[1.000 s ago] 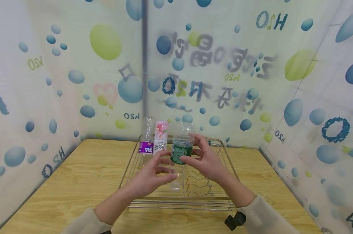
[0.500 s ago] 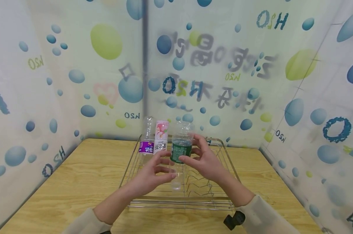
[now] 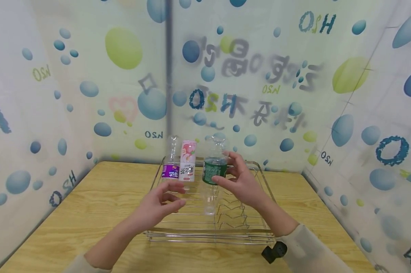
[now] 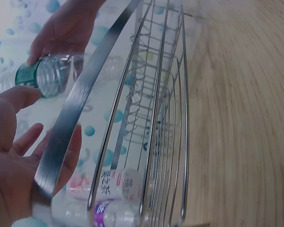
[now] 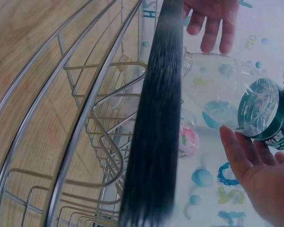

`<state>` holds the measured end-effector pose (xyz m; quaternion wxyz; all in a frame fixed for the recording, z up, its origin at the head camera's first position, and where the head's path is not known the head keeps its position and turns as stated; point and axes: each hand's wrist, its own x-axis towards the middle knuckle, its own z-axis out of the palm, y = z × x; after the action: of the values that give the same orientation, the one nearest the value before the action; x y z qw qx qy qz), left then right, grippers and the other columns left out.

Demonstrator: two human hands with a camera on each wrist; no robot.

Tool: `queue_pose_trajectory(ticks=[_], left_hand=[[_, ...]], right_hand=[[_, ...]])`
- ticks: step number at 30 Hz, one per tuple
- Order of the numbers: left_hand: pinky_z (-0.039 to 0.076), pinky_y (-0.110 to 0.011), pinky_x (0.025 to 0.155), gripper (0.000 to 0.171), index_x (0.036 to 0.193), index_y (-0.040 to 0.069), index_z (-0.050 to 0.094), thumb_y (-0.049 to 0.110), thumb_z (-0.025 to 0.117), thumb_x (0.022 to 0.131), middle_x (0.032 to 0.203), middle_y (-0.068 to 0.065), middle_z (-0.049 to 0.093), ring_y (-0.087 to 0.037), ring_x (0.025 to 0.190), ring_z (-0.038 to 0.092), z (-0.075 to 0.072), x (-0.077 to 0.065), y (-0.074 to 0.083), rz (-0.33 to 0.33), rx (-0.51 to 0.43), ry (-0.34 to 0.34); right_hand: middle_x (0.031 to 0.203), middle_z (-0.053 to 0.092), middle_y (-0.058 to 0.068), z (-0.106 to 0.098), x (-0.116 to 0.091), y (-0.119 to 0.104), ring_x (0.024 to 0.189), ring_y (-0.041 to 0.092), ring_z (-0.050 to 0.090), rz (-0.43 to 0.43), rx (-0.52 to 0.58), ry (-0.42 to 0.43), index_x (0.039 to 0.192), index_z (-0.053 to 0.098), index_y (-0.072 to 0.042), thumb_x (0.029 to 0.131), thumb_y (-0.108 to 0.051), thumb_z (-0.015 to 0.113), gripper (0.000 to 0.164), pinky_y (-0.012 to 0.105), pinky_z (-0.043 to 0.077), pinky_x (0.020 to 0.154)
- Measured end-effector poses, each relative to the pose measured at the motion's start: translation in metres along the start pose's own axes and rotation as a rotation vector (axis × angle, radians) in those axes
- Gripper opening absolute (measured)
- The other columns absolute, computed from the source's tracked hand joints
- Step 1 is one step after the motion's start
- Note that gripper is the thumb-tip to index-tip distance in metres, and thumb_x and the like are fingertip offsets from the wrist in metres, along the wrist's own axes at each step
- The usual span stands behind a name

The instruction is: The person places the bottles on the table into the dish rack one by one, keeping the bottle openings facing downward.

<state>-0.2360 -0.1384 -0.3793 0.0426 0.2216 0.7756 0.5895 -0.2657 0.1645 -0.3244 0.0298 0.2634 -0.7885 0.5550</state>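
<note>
My right hand (image 3: 244, 185) grips a clear plastic bottle (image 3: 214, 170) with a green label, over the middle of the wire rack (image 3: 213, 230). The bottle is turned neck down. Its narrow mouth end shows low over the rack wires, and in the right wrist view the bottle (image 5: 213, 80) lies beyond the rack's flat metal rim. To the left of it my left hand (image 3: 154, 206) is off the bottle, fingers spread and slightly bent. Just behind that hand, a pink bottle (image 3: 187, 161) and a purple-labelled clear bottle (image 3: 171, 170) stand side by side in the rack.
The metal rack sits on a wood-grain table (image 3: 89, 204), with zigzag wire dividers (image 3: 232, 218) on its right half. A patterned curtain (image 3: 123, 106) hangs behind the table and at both sides. A small black device (image 3: 274, 252) is at the right cuff.
My left hand has come away from the green-labelled bottle and moved left. My right hand, still holding the bottle, has shifted it slightly right and up.
</note>
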Motion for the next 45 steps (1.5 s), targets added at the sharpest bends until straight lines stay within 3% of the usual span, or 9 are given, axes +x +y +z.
queue_pose_trajectory(ticks=[6, 11, 16, 21, 24, 29, 36, 42, 45], left_hand=[[0.064, -0.03, 0.085, 0.048, 0.144, 0.013, 0.062, 0.016, 0.081, 0.101, 0.136, -0.018, 0.067, -0.023, 0.104, 0.073, -0.022, -0.017, -0.003, 0.045, 0.056, 0.098], [0.06, -0.027, 0.075, 0.044, 0.141, 0.01, 0.064, 0.013, 0.081, 0.1, 0.124, -0.012, 0.07, -0.012, 0.092, 0.071, -0.039, -0.031, -0.005, 0.068, 0.128, 0.222], [0.058, -0.023, 0.077, 0.04, 0.138, 0.011, 0.067, 0.015, 0.081, 0.101, 0.123, -0.009, 0.069, -0.008, 0.088, 0.066, -0.05, -0.042, -0.013, 0.046, 0.223, 0.318], [0.06, -0.022, 0.087, 0.048, 0.145, 0.012, 0.062, 0.026, 0.08, 0.103, 0.141, -0.014, 0.066, -0.01, 0.104, 0.067, -0.056, -0.049, -0.026, -0.076, 0.254, 0.271], [0.059, -0.023, 0.091, 0.056, 0.151, 0.014, 0.057, 0.031, 0.08, 0.103, 0.149, -0.017, 0.062, -0.018, 0.115, 0.067, -0.056, -0.051, -0.033, -0.146, 0.236, 0.22], [0.06, -0.03, 0.088, 0.056, 0.152, 0.013, 0.055, 0.031, 0.078, 0.104, 0.155, -0.021, 0.056, -0.028, 0.12, 0.066, -0.053, -0.052, -0.04, -0.202, 0.167, 0.182], [0.062, -0.031, 0.084, 0.049, 0.149, 0.01, 0.058, 0.027, 0.074, 0.107, 0.151, -0.021, 0.059, -0.027, 0.117, 0.068, -0.05, -0.052, -0.047, -0.189, 0.118, 0.186], [0.061, -0.028, 0.087, 0.043, 0.144, 0.006, 0.061, 0.025, 0.073, 0.107, 0.136, -0.02, 0.065, -0.02, 0.108, 0.07, -0.045, -0.053, -0.052, -0.135, 0.092, 0.142], [0.062, -0.028, 0.089, 0.039, 0.141, 0.003, 0.061, 0.022, 0.071, 0.109, 0.128, -0.019, 0.066, -0.02, 0.104, 0.075, -0.042, -0.052, -0.052, -0.097, 0.056, 0.108]], right_hand=[[0.155, 0.051, 0.022, -0.003, 0.0, 0.001, 0.135, 0.038, 0.064, 0.015, -0.002, 0.005, 0.17, 0.026, -0.014, 0.105, -0.018, 0.076, 0.082, 0.045, 0.062, 0.103], [0.158, 0.05, 0.021, -0.006, 0.001, 0.002, 0.137, 0.038, 0.063, 0.03, -0.01, 0.014, 0.17, 0.026, -0.014, 0.104, -0.019, 0.077, 0.084, 0.046, 0.061, 0.105], [0.156, 0.051, 0.02, -0.008, 0.003, 0.001, 0.135, 0.037, 0.064, 0.024, -0.017, 0.037, 0.17, 0.026, -0.015, 0.104, -0.021, 0.077, 0.083, 0.044, 0.061, 0.103], [0.153, 0.052, 0.019, -0.01, 0.007, -0.003, 0.132, 0.036, 0.065, 0.01, -0.025, 0.063, 0.169, 0.026, -0.014, 0.105, -0.022, 0.076, 0.082, 0.044, 0.061, 0.101], [0.155, 0.05, 0.019, -0.012, 0.011, -0.004, 0.133, 0.037, 0.064, 0.015, -0.032, 0.077, 0.17, 0.026, -0.015, 0.105, -0.024, 0.076, 0.082, 0.045, 0.059, 0.103], [0.16, 0.044, 0.015, -0.013, 0.019, -0.007, 0.138, 0.036, 0.062, 0.041, -0.061, 0.104, 0.17, 0.027, -0.02, 0.104, -0.031, 0.077, 0.083, 0.05, 0.057, 0.105], [0.162, 0.043, 0.011, -0.011, 0.035, -0.016, 0.138, 0.032, 0.061, 0.057, -0.065, 0.135, 0.171, 0.026, -0.025, 0.103, -0.039, 0.078, 0.086, 0.053, 0.056, 0.108], [0.157, 0.049, 0.01, -0.005, 0.052, -0.017, 0.133, 0.031, 0.062, 0.054, 0.0, 0.158, 0.171, 0.025, -0.025, 0.105, -0.038, 0.076, 0.084, 0.044, 0.059, 0.096], [0.154, 0.051, 0.01, -0.002, 0.061, -0.015, 0.13, 0.031, 0.062, 0.061, 0.049, 0.183, 0.171, 0.026, -0.024, 0.105, -0.037, 0.076, 0.084, 0.048, 0.058, 0.099]])
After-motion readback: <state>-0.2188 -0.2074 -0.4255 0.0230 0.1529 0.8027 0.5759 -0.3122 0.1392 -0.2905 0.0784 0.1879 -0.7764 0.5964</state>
